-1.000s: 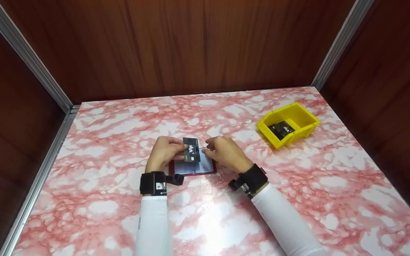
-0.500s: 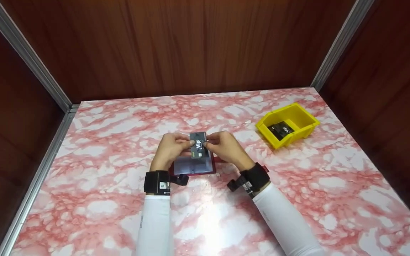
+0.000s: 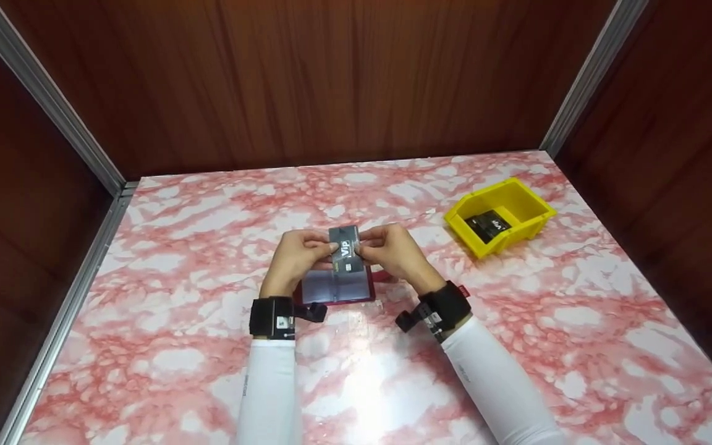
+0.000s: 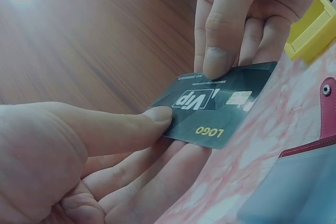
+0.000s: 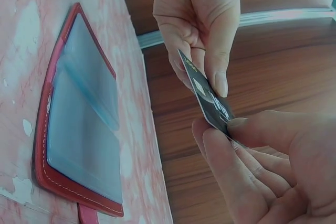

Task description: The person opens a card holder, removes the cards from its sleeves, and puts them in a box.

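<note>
A dark VIP card (image 3: 345,250) with white lettering is held between both hands, above an open red card holder (image 3: 371,295). My left hand (image 3: 294,254) pinches the card's left long edge, thumb on the printed face and fingers behind. On the opposite edge my right hand (image 3: 396,252) pinches it the same way. In the left wrist view the card (image 4: 210,106) shows a chip and a yellow LOGO print. The card holder (image 5: 79,205) lies spread with clear plastic sleeves in the right wrist view; its strap with a snap (image 4: 326,90) sticks out to the side.
A yellow bin (image 3: 532,228) stands at the back right of the table, with black VIP cards (image 3: 489,226) inside. The marbled pink-and-white table (image 3: 207,371) is bounded by brown wood-grain panels (image 3: 331,80) with metal corner profiles.
The right hand has come to the card and now pinches its right edge. Both hands and the card have moved slightly up and to the right from over the holder's middle.
</note>
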A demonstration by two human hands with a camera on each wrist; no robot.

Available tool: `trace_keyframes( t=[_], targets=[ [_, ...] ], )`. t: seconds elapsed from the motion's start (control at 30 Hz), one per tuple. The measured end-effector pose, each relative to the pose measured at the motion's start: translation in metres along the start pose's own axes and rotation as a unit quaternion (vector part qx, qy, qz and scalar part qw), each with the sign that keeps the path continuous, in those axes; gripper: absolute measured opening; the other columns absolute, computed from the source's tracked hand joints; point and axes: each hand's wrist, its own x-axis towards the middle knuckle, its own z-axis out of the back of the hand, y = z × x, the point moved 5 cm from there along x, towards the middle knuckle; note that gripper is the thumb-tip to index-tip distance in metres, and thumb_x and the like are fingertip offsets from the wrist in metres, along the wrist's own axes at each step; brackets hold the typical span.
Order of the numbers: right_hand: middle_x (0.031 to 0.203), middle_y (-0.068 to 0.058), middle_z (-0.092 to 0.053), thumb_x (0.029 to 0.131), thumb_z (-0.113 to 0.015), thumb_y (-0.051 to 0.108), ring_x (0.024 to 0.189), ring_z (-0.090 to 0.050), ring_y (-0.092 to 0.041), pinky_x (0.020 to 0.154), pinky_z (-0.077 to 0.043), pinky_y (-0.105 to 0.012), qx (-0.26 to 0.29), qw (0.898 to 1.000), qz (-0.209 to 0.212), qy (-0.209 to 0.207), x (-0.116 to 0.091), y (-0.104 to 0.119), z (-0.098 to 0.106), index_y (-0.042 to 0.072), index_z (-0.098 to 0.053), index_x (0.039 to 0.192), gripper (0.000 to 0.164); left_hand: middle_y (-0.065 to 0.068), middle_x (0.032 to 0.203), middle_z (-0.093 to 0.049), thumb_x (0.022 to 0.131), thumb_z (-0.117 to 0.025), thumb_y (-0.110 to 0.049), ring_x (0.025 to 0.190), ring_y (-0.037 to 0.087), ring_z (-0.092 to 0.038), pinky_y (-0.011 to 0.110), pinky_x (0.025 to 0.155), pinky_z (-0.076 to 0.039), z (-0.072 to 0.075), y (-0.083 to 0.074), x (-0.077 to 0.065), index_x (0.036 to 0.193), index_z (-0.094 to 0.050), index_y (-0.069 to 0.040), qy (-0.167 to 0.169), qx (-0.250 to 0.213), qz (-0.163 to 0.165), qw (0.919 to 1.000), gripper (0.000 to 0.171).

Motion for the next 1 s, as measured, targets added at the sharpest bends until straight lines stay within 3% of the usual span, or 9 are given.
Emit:
trace_keyframes(
  t=[0.4,0.7,0.87,1.0],
  targets=[
    [0.114,-0.026,-0.081,0.097,-0.076,0.004,0.089,-0.081,-0.016,0.076,-0.069,-0.026,-0.012,1.000,0.011,0.001,0.001,0.000,0.003,-0.008,-0.075,0.126,0.031,0.013,0.096,-0.079,0.095,-0.079,0.000,0.073,0.014,-0.077,0.029,0.073,-0.070,0.001,0.002,0.000,0.118,-0.073,0.009,-0.002,0.007,0.008,0.9999,0.025],
    [0.113,-0.026,-0.081,0.098,-0.077,0.005,0.090,-0.082,-0.017,0.078,-0.069,-0.026,-0.022,1.000,0.009,-0.014,0.002,0.001,0.012,-0.007,-0.076,0.125,0.030,0.004,0.083,-0.078,0.095,-0.076,0.005,0.070,0.013,-0.077,0.024,0.069,-0.068,0.004,0.005,0.002,0.122,-0.070,0.014,0.007,-0.011,0.013,0.9998,0.029],
    [0.113,-0.027,-0.081,0.097,-0.077,0.003,0.088,-0.080,-0.013,0.078,-0.069,-0.026,-0.008,1.000,0.008,-0.022,0.002,0.001,0.020,-0.008,-0.076,0.124,0.030,0.004,0.084,-0.079,0.095,-0.077,0.003,0.072,0.011,-0.077,0.024,0.069,-0.068,0.005,0.006,0.001,0.127,-0.067,0.017,0.009,-0.005,0.018,0.9998,0.036],
    [0.114,-0.028,-0.081,0.097,-0.077,0.003,0.087,-0.078,-0.010,0.078,-0.069,-0.025,-0.004,0.999,0.011,-0.031,0.001,0.003,0.027,-0.008,-0.076,0.125,0.030,0.004,0.084,-0.079,0.095,-0.077,0.003,0.073,0.012,-0.077,0.024,0.070,-0.068,0.006,0.005,0.001,0.122,-0.070,0.014,0.009,-0.002,0.018,0.9998,0.030]
  ],
)
